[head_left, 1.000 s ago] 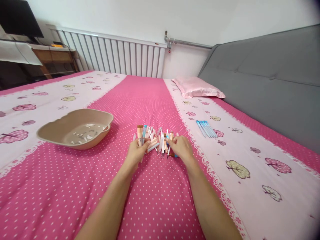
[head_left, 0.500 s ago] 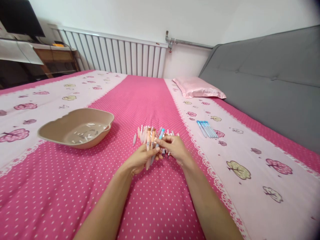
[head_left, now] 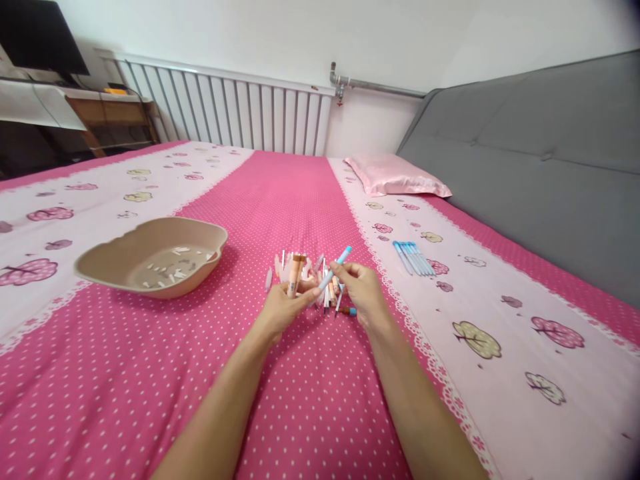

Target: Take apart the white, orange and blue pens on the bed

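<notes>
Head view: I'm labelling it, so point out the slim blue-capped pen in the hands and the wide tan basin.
Slim blue-capped pen [head_left: 327, 278]: head view, on its pale barrel.
Wide tan basin [head_left: 127, 257]: head view, on its inner wall.

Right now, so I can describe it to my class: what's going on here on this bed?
A person's left hand holds brown-capped pens upright, while the right hand holds a blue-capped pen at a slant, its lower end by the left thumb. Around the hands lies a loose heap of pens and thin parts. To the right is a neat row of blue-capped pens; to the left, a tan basin holds small white pieces.
</notes>
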### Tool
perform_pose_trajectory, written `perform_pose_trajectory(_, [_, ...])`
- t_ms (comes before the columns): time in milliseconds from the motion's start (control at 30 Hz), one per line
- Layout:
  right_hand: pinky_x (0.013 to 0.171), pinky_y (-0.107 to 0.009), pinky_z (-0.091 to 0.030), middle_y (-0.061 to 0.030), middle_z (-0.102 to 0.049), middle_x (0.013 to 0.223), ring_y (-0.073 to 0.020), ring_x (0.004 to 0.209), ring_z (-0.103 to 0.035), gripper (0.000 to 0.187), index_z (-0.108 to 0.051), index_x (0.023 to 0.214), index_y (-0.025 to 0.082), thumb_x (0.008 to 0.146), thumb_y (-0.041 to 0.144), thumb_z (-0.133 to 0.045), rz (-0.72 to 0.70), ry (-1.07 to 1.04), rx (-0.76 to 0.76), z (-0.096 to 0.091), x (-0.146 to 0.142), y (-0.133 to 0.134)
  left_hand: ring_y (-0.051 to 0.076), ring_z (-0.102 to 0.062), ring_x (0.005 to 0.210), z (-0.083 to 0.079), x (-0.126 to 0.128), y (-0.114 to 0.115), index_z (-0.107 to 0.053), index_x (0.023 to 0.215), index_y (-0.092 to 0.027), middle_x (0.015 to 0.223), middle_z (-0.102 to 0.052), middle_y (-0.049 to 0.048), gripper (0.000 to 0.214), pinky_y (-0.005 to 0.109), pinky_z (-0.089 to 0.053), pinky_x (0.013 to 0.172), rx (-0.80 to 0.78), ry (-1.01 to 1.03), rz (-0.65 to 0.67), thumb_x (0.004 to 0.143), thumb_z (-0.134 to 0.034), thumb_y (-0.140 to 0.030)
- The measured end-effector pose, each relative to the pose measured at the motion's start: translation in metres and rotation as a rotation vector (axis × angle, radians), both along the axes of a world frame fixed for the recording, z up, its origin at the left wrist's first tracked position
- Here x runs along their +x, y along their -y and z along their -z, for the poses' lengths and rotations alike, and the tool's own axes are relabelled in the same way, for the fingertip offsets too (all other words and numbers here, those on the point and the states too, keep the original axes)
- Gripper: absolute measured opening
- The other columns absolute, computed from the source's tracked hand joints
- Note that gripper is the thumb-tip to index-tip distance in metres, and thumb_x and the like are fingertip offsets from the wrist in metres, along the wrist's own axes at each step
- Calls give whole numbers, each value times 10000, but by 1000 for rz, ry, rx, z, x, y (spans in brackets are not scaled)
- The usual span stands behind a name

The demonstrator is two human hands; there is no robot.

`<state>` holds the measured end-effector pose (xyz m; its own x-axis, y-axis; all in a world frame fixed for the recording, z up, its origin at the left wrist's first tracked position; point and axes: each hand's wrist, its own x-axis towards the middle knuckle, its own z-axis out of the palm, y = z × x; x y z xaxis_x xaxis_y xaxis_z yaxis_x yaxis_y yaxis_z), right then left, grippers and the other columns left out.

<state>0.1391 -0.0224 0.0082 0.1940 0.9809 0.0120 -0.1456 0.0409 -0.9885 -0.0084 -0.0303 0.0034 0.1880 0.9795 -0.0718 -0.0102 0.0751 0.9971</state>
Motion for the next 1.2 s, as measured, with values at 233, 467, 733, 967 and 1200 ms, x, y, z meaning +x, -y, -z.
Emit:
perform_pose_trajectory(233, [333, -226, -359, 53, -496, 445, -94, 345, -444, 376, -550, 641, 161, 602, 512, -678, 32, -33, 17, -2, -4, 1, 105, -495, 514, 3, 5, 0, -674, 705, -105, 601, -623, 29, 293, 231, -371, 512, 124, -121, -139, 494, -763, -289])
perform_pose_trajectory(467, [380, -213, -315, 53, -483, 452, -68, 379, -403, 354, -570, 597, 138, 546, 448, -734, 81, -4, 13, -6, -2, 2, 85, -431, 463, 6, 5, 0, -693, 709, -118, 553, -582, 3, 251, 220, -306, 470, 185, -204, -169, 575, -707, -329])
perform_pose_trajectory(733, [382, -207, -302, 72, -426, 403, -53, 367, -367, 301, -582, 544, 141, 543, 400, -736, 55, -40, 12, -10, 1, 2, 137, -533, 582, 3, 4, 2, -701, 736, -105, 624, -637, 42, 241, 254, -383, 585, 111, -58, -38, 579, -721, -286])
perform_pose_trajectory(967, [400, -221, -372, 41, -505, 452, -76, 395, -437, 295, -611, 579, 137, 515, 384, -758, -38, -154, -22, -9, 3, 1, 60, -426, 451, 0, 5, 4, -684, 679, -121, 570, -596, 13, 231, 193, -310, 439, -21, 70, -8, 548, -751, -299])
perform_pose_trajectory(1200, [498, -184, -406, 4, -600, 610, -59, 519, -486, 245, -682, 687, 131, 552, 322, -752, -144, -256, 23, -14, 7, 1, -10, -239, 315, -7, 4, 8, -658, 755, -123, 501, -532, -21, 293, 162, -89, 314, -253, 277, 128, 641, -687, -392])
